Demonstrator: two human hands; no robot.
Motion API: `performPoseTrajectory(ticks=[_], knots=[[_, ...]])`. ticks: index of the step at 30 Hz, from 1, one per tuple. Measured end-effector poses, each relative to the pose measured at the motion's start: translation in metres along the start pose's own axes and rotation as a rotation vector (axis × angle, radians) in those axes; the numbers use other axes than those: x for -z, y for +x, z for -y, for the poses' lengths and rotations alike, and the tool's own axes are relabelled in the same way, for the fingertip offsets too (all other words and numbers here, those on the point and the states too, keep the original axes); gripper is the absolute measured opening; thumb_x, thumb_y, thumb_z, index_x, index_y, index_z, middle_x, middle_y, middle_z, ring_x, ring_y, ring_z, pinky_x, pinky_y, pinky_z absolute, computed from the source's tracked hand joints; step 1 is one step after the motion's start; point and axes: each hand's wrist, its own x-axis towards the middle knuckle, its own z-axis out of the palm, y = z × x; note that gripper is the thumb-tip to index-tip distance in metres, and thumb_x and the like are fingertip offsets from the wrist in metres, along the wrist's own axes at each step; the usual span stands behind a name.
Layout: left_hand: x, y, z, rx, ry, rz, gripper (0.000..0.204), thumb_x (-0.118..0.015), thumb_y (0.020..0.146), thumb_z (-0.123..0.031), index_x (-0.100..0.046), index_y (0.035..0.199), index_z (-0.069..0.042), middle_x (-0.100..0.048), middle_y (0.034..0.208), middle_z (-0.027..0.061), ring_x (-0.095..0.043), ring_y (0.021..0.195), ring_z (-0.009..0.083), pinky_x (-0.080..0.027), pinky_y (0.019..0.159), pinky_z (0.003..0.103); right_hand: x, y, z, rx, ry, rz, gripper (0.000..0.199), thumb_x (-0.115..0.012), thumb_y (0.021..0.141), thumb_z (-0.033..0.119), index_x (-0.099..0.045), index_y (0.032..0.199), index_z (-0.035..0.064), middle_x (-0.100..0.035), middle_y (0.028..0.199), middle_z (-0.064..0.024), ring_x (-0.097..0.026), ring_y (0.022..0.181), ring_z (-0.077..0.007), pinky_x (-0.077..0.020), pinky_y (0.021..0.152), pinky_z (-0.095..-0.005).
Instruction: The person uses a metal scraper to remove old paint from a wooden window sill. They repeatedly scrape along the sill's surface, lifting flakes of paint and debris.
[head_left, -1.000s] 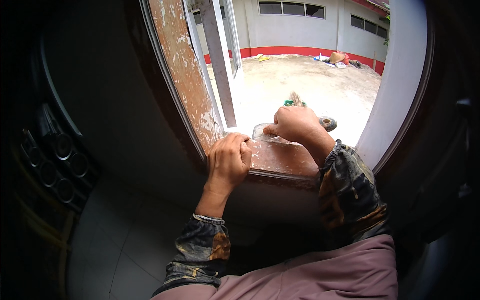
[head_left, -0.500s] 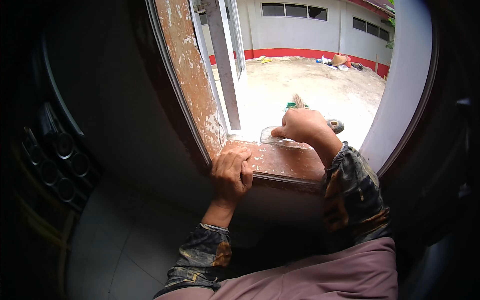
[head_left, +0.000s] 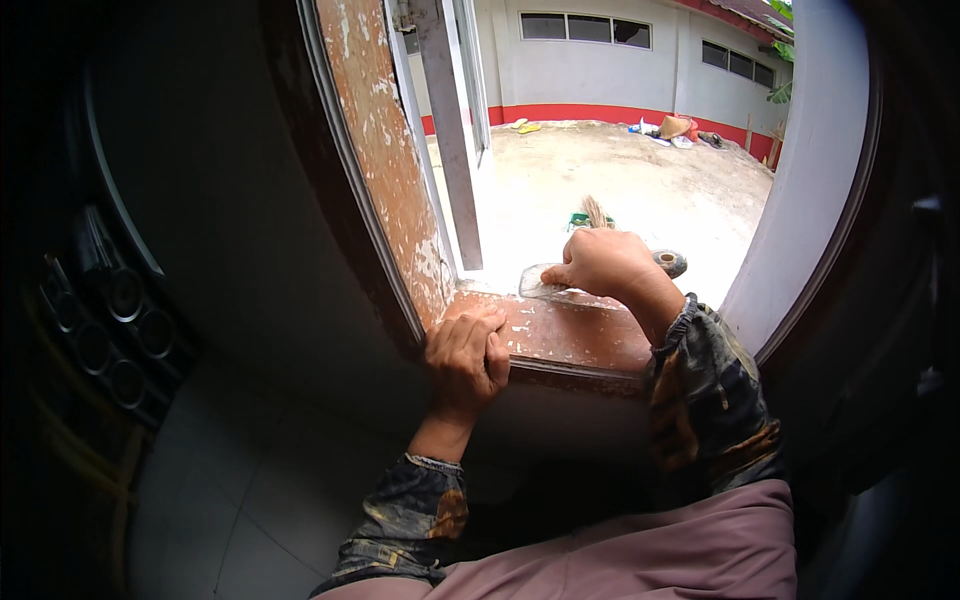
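Observation:
My right hand [head_left: 612, 266] is closed around a scraper, a putty knife with a flat pale metal blade [head_left: 537, 283] and a dark rounded handle [head_left: 671, 263] that has a hole at its end. The blade lies low over the outer edge of the brown window sill [head_left: 585, 345], left of my fingers. At the sill's left corner, my left hand [head_left: 466, 350] rests palm down with its fingers laid over the wood and nothing held in it. White flecks and bare patches mark the sill and the peeling brown side frame [head_left: 377, 120].
A grey upright post [head_left: 450, 130] stands just outside on the left; a white reveal [head_left: 805, 180] bounds the right. Beyond lie a green item with a bristly brush or broom [head_left: 593, 212], yellow footwear [head_left: 528, 128] and a heap with a conical hat [head_left: 674, 127]. Pipes [head_left: 125, 300] are stacked indoors, left.
My right hand and the scraper sit slightly lower in the picture. My left hand stays on the sill corner, and the whole view has shifted a little.

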Motion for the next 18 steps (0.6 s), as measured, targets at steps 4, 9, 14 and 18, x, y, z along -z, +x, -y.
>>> performPoseTrajectory(ticks=[4, 9, 14, 18], knots=[[0.0014, -0.0007, -0.0012, 0.009, 0.005, 0.017, 0.022, -0.049, 0.089, -0.009, -0.07, 0.094, -0.006, -0.072, 0.097, 0.0084, -0.068, 0.091, 0.0255, -0.048, 0.084, 0.037, 0.0016, -0.0017, 0.0037, -0.008, 0.003, 0.003, 0.053, -0.068, 0.089, 0.051, -0.075, 0.101, 0.0001, -0.074, 0.101, -0.0186, -0.072, 0.095, -0.0312, -0.0556, 0.084, -0.0407], [0.0008, 0.0003, -0.0008, 0.004, 0.009, 0.005, 0.022, -0.048, 0.09, -0.009, -0.07, 0.094, -0.006, -0.072, 0.098, 0.0079, -0.068, 0.091, 0.0253, -0.048, 0.084, 0.036, 0.0012, -0.0018, 0.0058, 0.014, 0.003, -0.024, 0.052, -0.069, 0.088, 0.05, -0.075, 0.102, 0.0001, -0.074, 0.101, -0.019, -0.073, 0.094, -0.0319, -0.0561, 0.084, -0.0406], [0.0019, -0.002, -0.0018, 0.035, 0.007, 0.043, 0.022, -0.049, 0.09, -0.009, -0.07, 0.093, -0.007, -0.072, 0.097, 0.0076, -0.068, 0.09, 0.0251, -0.048, 0.084, 0.036, 0.0036, -0.0023, 0.0066, -0.002, 0.011, 0.017, 0.053, -0.068, 0.089, 0.05, -0.075, 0.104, -0.0005, -0.074, 0.102, -0.0191, -0.072, 0.096, -0.0318, -0.0557, 0.084, -0.0408], [-0.0003, 0.0002, -0.0011, -0.001, 0.013, -0.004, 0.022, -0.049, 0.089, -0.009, -0.07, 0.093, -0.007, -0.072, 0.097, 0.0077, -0.068, 0.09, 0.0248, -0.048, 0.084, 0.036, 0.0025, -0.0026, 0.008, 0.019, 0.015, -0.013, 0.053, -0.068, 0.09, 0.051, -0.075, 0.103, 0.0, -0.074, 0.101, -0.0189, -0.072, 0.096, -0.0313, -0.0557, 0.084, -0.0407]])
